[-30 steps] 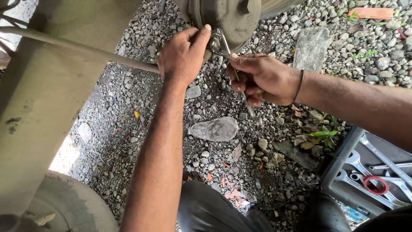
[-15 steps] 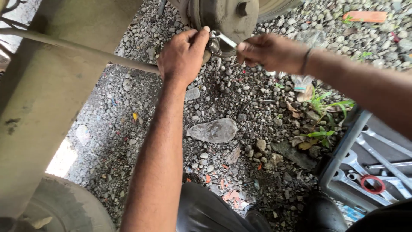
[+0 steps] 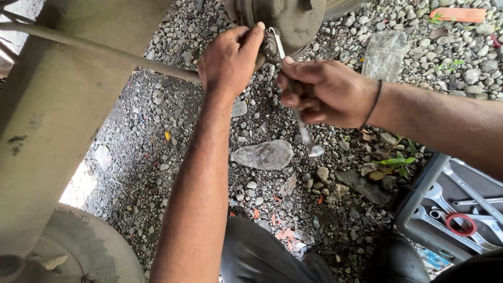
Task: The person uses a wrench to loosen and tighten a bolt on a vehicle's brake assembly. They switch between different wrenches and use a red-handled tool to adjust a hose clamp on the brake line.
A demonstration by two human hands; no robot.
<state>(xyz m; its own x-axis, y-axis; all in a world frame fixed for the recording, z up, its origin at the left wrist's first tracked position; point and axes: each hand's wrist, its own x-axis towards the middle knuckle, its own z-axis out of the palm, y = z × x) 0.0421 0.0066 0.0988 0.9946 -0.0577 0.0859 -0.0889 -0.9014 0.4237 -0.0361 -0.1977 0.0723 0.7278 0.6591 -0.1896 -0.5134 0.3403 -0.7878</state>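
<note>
Since a moment ago my right hand (image 3: 327, 94) has dropped lower, fist clenched around the slim silver metal wrench (image 3: 296, 99), which runs from upper centre down-right, while my left hand (image 3: 230, 60) pinches the grimy round metal hub (image 3: 285, 21).

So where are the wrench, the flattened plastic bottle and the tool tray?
wrench (image 3: 306, 137): head view, on the shaft below the right hand.
flattened plastic bottle (image 3: 263, 155): head view, its crushed middle.
tool tray (image 3: 419, 204): head view, its grey left rim.

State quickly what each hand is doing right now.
Left hand: fingers pressed against the fitting under the metal hub.
Right hand: closed around a wrench.
</note>
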